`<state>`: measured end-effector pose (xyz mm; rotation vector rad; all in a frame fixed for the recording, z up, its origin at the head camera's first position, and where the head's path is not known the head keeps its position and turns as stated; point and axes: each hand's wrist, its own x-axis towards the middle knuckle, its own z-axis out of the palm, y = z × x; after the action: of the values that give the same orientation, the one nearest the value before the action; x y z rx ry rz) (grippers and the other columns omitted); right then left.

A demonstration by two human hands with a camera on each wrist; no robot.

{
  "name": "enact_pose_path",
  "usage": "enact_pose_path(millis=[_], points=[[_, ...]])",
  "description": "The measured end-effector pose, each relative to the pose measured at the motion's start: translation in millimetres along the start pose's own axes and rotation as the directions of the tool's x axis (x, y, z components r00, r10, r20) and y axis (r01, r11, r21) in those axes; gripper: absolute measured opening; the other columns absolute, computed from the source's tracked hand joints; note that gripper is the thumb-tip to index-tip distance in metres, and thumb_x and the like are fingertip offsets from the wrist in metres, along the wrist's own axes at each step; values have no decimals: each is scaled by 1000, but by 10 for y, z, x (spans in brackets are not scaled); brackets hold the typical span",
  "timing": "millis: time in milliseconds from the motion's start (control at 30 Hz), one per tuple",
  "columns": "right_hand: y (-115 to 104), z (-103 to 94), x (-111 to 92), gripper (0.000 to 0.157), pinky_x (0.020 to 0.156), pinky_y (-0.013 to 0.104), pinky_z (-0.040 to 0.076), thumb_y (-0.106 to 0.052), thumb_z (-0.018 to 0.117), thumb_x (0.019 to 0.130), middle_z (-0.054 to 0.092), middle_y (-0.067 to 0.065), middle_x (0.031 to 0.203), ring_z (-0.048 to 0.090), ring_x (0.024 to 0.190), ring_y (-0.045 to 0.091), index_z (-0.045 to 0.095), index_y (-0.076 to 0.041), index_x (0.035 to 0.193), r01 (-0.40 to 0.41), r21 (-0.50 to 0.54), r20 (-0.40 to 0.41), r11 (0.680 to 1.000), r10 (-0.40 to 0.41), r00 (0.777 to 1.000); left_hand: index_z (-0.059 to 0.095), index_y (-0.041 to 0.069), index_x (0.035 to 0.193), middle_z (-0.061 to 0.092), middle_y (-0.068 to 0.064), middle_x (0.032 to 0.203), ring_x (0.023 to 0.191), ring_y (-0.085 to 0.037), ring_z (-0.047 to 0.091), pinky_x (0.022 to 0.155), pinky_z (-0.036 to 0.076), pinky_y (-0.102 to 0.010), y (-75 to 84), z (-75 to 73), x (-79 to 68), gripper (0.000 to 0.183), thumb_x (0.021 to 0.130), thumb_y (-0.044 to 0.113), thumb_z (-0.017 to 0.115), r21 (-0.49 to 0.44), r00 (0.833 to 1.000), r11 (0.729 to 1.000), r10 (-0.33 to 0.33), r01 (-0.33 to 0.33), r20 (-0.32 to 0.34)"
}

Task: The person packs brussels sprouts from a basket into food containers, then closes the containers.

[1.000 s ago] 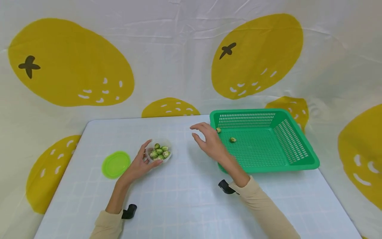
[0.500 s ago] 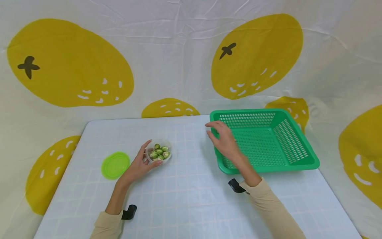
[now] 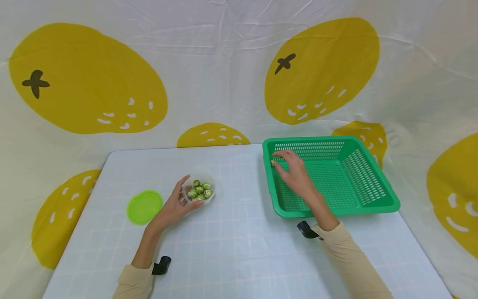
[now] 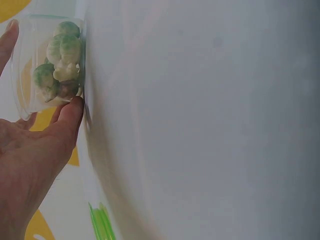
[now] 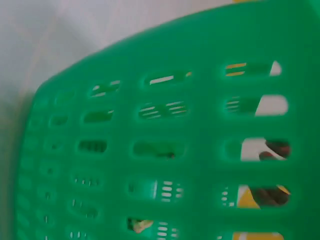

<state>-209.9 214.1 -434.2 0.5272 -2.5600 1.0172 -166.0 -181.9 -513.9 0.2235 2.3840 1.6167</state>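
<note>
Fingers (image 3: pixel 283 153) of the right hand (image 3: pixel 298 176) are bent but parted from the thumb (image 3: pixel 280 168), so they look released, with nothing pinched between them; the loose sprout (image 3: pixel 272 163) lies inside the green basket (image 3: pixel 337 211), by its left wall, just beside the thumb tip and below the fingertips; whether thumb and sprout touch, I cannot tell. The judgement is that this leftward offset matters most: the sprout sits at the mouth of the gap, not deep in it; it is roundish, with no long axis that I can make out, while the basket's runs roughly left to right across the table (image 3: pixel 239 253). The right hand is clearly the nearer one; the left hand (image 3: pixel 172 211) is well apart, grasping the clear tub (image 3: pixel 208 177) between thumb and fingers; the tub stands upright with a pile of sprouts (image 3: pixel 199 190) inside; a green lid (image 3: pixel 145 207) lies flat, left of that hand.
</note>
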Motion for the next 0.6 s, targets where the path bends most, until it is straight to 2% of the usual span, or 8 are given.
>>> enact_pose_path(millis=[233, 467, 600], points=[[138, -75, -16, 30, 100, 54, 49, 0, 70, 96, 63, 25, 123, 58, 117, 40, 66, 8, 125, -33, -34, 31, 999, 34, 999, 12, 29, 165, 32, -21, 158, 127, -32, 39, 111, 38, -55, 3, 13, 10, 98, 93, 32, 79, -8, 1000, 1000, 6, -6, 5], [251, -140, -36, 29, 102, 57, 47, 1, 67, 98, 62, 27, 125, 56, 120, 43, 65, 8, 125, -69, -61, 65, 996, 73, 995, 12, 31, 165, 28, -22, 161, 138, -36, 36, 117, 33, -57, 6, 11, 15, 99, 93, 34, 79, -19, 1000, 1000, -7, 7, 9], [306, -142, -42, 28, 101, 59, 46, 1, 67, 97, 62, 27, 124, 55, 121, 44, 65, 9, 124, -73, -70, 95, 995, 79, 992, 12, 30, 165, 30, -22, 160, 133, -34, 38, 115, 35, -56, 1, -2, 8, 99, 93, 35, 79, -5, 1000, 1000, -7, 7, 0]])
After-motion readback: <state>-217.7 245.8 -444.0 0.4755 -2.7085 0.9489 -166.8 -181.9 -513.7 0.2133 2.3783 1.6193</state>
